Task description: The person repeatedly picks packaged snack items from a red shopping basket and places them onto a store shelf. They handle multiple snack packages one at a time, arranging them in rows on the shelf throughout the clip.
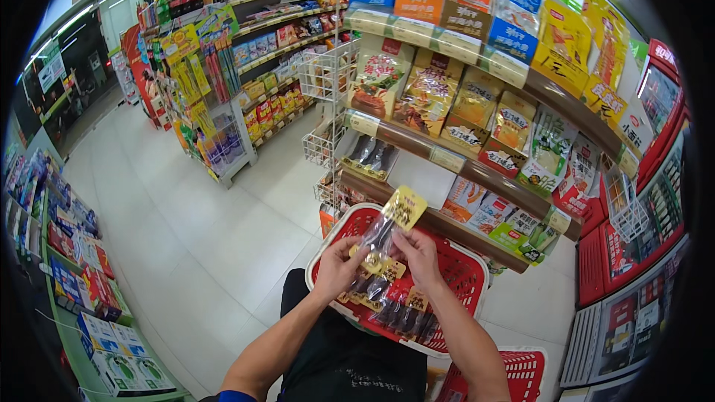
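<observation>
Between my two hands is a clear plastic snack packet (379,233) with a yellow printed top and dark contents, tilted over a red shopping basket (465,274). My left hand (338,266) pinches its lower left side. On the right edge of the packet are the fingers of my right hand (418,257). Several similar packets (397,307) with dark contents lie in the basket below, partly covered by my hands. The basket's white rim (342,224) comes up close to the lower shelf. Just beyond the packet, a white tray (423,176) sits on that shelf beside a box of dark packets (371,156).
A tiered snack shelf (447,156) stands in front of me, with a white wire rack (327,75) at its left end. Another red basket (525,371) is at the lower right. Red-trimmed coolers (631,251) line the right side. Tiled floor (223,245) runs along the left.
</observation>
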`<act>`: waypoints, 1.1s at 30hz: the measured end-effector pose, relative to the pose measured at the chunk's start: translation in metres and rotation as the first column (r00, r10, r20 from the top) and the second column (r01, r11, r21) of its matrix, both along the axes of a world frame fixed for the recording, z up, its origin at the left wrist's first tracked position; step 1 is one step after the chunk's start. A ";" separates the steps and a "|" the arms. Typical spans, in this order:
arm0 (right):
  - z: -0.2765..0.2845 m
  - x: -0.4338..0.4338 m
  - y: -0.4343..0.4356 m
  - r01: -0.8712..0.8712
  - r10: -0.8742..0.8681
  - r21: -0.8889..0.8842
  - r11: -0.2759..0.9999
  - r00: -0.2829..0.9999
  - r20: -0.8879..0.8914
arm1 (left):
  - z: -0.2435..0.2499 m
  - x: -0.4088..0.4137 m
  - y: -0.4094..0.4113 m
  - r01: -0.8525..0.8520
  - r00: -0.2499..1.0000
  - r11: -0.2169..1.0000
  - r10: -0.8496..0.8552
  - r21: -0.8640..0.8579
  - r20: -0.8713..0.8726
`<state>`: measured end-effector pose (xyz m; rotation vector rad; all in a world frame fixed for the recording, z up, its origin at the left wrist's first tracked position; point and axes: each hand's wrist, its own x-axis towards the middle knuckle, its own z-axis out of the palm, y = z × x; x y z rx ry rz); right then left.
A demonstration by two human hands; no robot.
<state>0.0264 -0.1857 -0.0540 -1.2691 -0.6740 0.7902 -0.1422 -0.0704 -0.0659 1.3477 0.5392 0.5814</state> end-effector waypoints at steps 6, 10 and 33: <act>0.051 0.016 0.075 -0.008 0.008 0.025 1.000 1.000 -0.010 | 0.024 0.035 0.053 -0.175 0.956 0.983 0.159 0.047 0.246; 0.070 0.037 0.129 0.127 -0.122 0.054 0.990 0.989 -0.087 | 0.040 0.054 0.081 -0.324 0.945 0.769 0.236 0.551 0.226; 0.044 0.070 0.237 0.515 -0.089 -0.252 0.819 0.548 0.832 | 0.042 0.084 0.150 0.178 0.929 0.080 0.316 0.981 -0.195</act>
